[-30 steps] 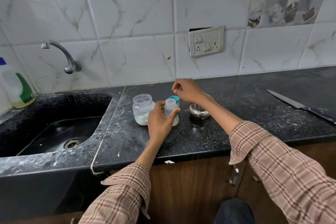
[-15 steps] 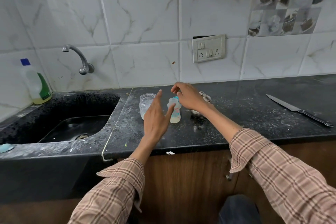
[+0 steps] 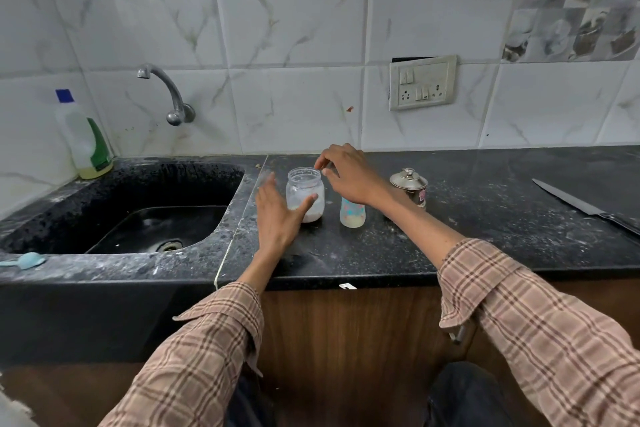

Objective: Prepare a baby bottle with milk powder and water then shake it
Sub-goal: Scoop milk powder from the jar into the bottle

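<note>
The left hand point(image 3: 277, 215) cups the open powder jar point(image 3: 305, 196), fingers spread, thumb touching it. The right hand point(image 3: 348, 174) hovers above the baby bottle point(image 3: 352, 213), fingertips pinched; whether they grip anything is unclear

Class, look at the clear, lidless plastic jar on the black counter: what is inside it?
The clear plastic jar holds white powder along its bottom, with a hazy white film up its walls. The left hand covers its lower left side, so the powder there is hidden.

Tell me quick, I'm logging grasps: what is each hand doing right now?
Left hand: open, spread beside the powder jar, thumb against its front, not gripping.
Right hand: above the baby bottle, fingers pinched by the jar's rim; contents cannot be told.
</note>
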